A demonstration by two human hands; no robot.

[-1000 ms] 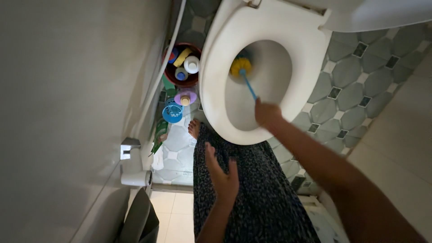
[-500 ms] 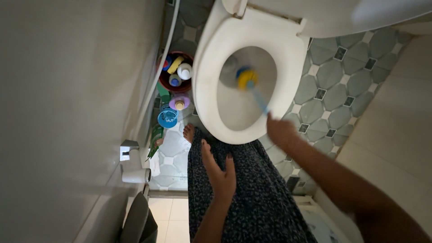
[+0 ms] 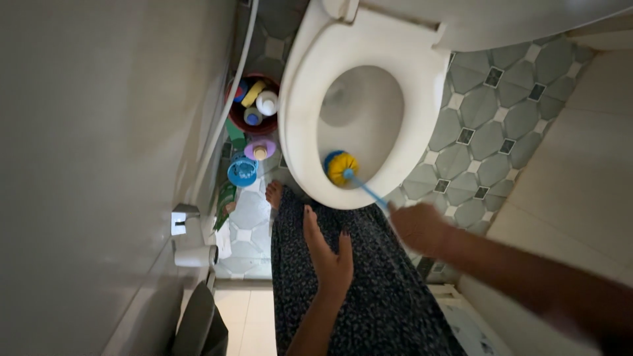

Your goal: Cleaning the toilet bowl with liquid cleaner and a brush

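While my right hand is curled shut around the thin blue handle of the toilet brush, the fingers wrap it fully, with nothing of the grip end showing past my fist. From that fist the handle runs up toward ten o'clock, and the yellow-and-blue bristle head sits against the inner wall of the toilet bowl, at the near edge, about six o'clock of the opening, just under the white toilet seat.

My left hand holds nothing: fingers straight and together, thumb out, laid flat above the dark patterned skirt, at about eight o'clock from the brush head.

I judge the step in hand to be scrubbing the bowl's inside, now at the front lip under the seat. The next stroke, as I judge it, calls for a firm grip and a turn of the wrist so the bristles press into the rim rather than skate off it, and a low angle so nothing flicks over the seat toward the skirt.

Further out, at nine o'clock from the bowl, a red bucket of bottles stands on the tiled floor, with a blue basket below it and my bare foot just beside that.
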